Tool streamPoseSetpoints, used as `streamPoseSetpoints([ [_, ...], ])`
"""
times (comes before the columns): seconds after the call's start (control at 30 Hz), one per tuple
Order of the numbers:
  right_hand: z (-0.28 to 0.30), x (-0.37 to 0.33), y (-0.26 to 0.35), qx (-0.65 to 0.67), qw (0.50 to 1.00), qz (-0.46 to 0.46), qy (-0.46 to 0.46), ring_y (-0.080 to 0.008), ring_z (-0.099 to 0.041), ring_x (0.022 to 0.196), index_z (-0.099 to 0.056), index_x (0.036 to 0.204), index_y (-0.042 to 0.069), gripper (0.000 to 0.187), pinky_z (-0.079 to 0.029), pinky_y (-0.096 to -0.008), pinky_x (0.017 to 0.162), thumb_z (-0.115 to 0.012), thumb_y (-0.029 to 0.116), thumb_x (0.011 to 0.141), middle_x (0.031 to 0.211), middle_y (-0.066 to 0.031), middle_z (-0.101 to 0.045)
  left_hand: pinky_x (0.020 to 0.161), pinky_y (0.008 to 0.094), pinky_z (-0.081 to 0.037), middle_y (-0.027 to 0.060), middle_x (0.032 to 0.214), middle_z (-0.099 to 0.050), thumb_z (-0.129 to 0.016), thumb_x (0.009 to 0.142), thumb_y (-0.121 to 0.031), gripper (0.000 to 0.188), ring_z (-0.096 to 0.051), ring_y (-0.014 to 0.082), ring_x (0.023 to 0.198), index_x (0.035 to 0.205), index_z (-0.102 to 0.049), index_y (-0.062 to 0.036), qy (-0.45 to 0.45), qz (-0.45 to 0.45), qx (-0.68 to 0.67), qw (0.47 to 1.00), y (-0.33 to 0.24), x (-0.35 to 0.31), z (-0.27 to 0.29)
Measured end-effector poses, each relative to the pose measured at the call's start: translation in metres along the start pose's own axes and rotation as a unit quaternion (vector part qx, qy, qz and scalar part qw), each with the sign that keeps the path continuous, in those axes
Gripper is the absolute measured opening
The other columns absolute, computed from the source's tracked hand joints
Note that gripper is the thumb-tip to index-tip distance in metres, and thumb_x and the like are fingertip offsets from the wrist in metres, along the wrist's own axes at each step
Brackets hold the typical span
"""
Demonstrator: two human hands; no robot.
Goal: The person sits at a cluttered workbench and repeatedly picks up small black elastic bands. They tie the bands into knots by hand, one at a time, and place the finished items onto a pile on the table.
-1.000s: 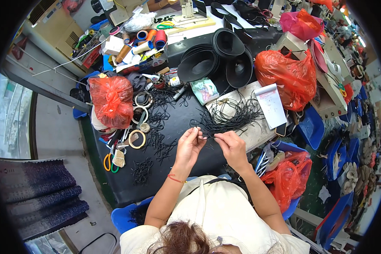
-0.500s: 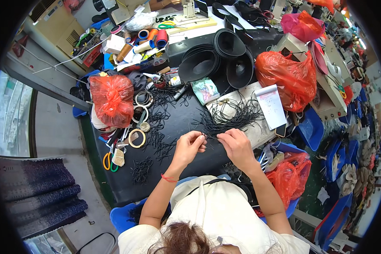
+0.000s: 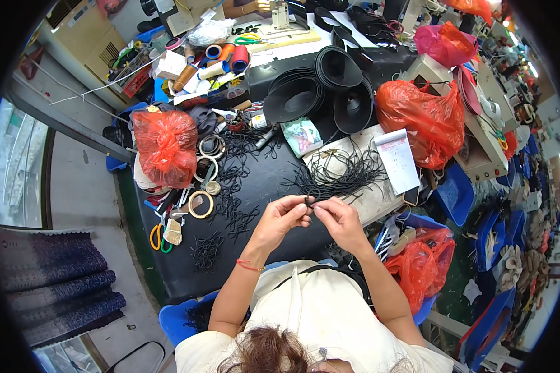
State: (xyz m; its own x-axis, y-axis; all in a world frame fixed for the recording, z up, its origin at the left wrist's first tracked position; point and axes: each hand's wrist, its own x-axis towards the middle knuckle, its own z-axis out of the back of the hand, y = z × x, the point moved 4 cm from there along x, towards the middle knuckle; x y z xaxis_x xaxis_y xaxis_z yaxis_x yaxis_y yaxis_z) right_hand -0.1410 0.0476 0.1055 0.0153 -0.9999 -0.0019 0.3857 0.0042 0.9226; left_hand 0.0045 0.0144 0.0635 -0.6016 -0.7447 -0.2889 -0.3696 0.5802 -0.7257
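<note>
My left hand (image 3: 282, 217) and my right hand (image 3: 341, 222) meet over the near part of the black table (image 3: 274, 174), fingertips almost touching. Each is closed in a pinch on a thin black cord (image 3: 308, 202), of which only a short dark bit shows between the fingers. Just beyond my hands lies a loose heap of black cords (image 3: 336, 177), partly on a pale board (image 3: 374, 208). To the left, looped and knotted black cords (image 3: 233, 199) trail over the table, with a small separate pile (image 3: 208, 250) nearer me.
Rolls of tape (image 3: 200, 204) and a red plastic bag (image 3: 165, 149) stand at the left, with orange-handled scissors (image 3: 157, 235) nearby. Coiled black strips (image 3: 294, 94) sit at the back. A notepad (image 3: 397, 163) and another red bag (image 3: 422, 121) are at the right, above a blue bin (image 3: 430, 298).
My hands have come together from slightly apart; the right moved left toward the left hand. A dark bit of cord now shows between the fingertips.
</note>
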Motion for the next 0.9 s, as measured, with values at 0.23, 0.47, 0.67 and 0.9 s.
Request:
streamPoseSetpoints([
  [0.23, -0.01, -0.011, 0.002, 0.288, 0.946, -0.142, 0.053, -0.0097, -0.058, 0.069, -0.06, 0.101, 0.0, 0.017, -0.045, -0.0217, 0.063, -0.054, 0.005, 0.086, 0.084, -0.0072, -0.065, 0.067, 0.0225, -0.051, 0.0059, 0.087, -0.06, -0.057, 0.087, -0.009, 0.019, -0.059, 0.0101, 0.075, 0.104, -0.057, 0.0009, -0.059, -0.022, 0.024, 0.998, 0.001, 0.0, 0.002],
  [0.47, -0.012, -0.007, -0.01, 0.294, 0.944, -0.15, 0.017, -0.0087, -0.059, 0.071, -0.06, 0.095, -0.002, 0.015, -0.048, -0.0216, 0.066, -0.058, 0.009, 0.085, 0.081, -0.007, -0.065, 0.071, 0.0237, -0.051, 0.0076, 0.086, -0.062, -0.06, 0.085, -0.01, 0.017, -0.06, 0.0105, 0.076, 0.097, -0.059, 0.0021, -0.09, -0.06, 0.049, 0.993, -0.001, -0.002, 0.001],
  [0.67, -0.016, -0.004, -0.004, 0.205, 0.965, -0.125, -0.105, -0.0061, -0.058, 0.061, -0.059, 0.08, 0.0, 0.014, -0.046, -0.0184, 0.056, -0.064, 0.013, 0.082, 0.071, -0.0041, -0.063, 0.07, 0.0229, -0.051, 0.0077, 0.085, -0.061, -0.062, 0.082, -0.004, 0.015, -0.06, 0.0101, 0.075, 0.096, -0.058, 0.0019, -0.139, -0.14, 0.049, 0.979, 0.004, -0.004, -0.008],
  [0.9, -0.022, -0.002, -0.009, 0.204, 0.964, -0.141, -0.1, -0.0038, -0.052, 0.054, -0.058, 0.077, 0.002, 0.019, -0.041, -0.0167, 0.047, -0.067, 0.018, 0.081, 0.064, -0.0013, -0.059, 0.068, 0.0219, -0.051, 0.0072, 0.084, -0.063, -0.066, 0.079, -0.006, 0.017, -0.06, 0.0086, 0.074, 0.092, -0.058, 0.0028, -0.171, -0.168, 0.21, 0.948, -0.005, -0.008, -0.006],
])
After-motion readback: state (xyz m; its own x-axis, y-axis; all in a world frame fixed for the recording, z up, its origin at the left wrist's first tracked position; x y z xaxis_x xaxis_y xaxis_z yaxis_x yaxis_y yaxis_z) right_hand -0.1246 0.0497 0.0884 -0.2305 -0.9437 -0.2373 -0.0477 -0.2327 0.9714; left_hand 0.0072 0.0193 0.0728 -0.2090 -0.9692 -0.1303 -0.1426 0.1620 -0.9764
